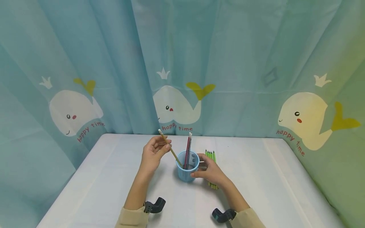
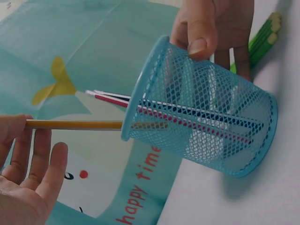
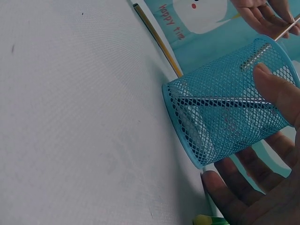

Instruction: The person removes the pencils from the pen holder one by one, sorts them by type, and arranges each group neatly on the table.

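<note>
My left hand (image 1: 152,156) pinches a yellow pencil (image 1: 174,154) near its white-tipped upper end. The pencil slants down, its lower end inside a light-blue mesh pencil cup (image 1: 186,176). Two or so pencils, one red (image 2: 180,119) and one dark (image 2: 201,111), lean in that cup with their pale ends up. On the cup's right side, my right hand (image 1: 213,171) grips it, thumb in front near the rim (image 3: 276,86) and fingers round the far side. Several green pencils (image 1: 211,155) lie side by side on the table, partly covered by the right hand.
The white table (image 1: 108,177) reaches back to a blue-green curtain (image 1: 242,63) printed with whales. Behind the cup, in the right wrist view, lies a thin yellow stick with a dark end (image 3: 157,40). Black wrist cameras (image 1: 155,205) sit at both cuffs.
</note>
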`<state>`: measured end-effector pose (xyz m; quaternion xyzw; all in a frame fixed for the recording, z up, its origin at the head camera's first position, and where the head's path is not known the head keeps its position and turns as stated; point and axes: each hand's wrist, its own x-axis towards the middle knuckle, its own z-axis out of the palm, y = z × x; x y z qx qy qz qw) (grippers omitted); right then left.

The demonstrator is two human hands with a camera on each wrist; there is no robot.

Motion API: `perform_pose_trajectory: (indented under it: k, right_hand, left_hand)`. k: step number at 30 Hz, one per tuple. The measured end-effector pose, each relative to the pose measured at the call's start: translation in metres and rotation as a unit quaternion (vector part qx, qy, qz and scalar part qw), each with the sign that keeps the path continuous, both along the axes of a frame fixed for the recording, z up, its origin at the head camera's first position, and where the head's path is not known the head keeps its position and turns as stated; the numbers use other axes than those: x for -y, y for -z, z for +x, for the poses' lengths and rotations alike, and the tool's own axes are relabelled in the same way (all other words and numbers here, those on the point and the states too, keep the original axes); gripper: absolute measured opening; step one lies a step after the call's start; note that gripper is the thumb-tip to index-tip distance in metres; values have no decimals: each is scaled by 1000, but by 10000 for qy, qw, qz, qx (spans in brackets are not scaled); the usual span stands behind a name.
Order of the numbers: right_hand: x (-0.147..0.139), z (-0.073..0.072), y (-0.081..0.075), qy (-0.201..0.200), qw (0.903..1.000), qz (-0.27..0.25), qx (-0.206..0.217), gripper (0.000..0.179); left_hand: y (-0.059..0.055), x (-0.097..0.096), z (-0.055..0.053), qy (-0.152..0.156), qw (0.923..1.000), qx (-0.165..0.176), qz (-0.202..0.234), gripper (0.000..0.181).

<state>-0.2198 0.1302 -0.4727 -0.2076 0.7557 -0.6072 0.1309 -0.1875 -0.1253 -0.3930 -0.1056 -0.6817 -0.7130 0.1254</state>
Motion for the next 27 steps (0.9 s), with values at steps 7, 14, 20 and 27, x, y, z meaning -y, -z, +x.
perform_pose_trajectory:
  k: [7, 14, 20, 27]
  right_hand:
    - [0, -1, 2, -45, 10000, -7, 1, 71]
    - [1, -1, 1, -42, 10000, 2, -15, 70]
    - [1, 1, 0, -42, 10000, -15, -8, 71]
    - [0, 1, -1, -8, 10000, 3, -54, 72]
  left_hand:
    - [-4, 2, 4, -103, 9983, 96, 562, 32]
    - [-11, 7, 9, -193, 9958, 123, 889, 34]
    - [-12, 14, 9, -269, 9949, -6, 977, 37]
    - [-14, 21, 7, -480, 9960, 90, 753, 36]
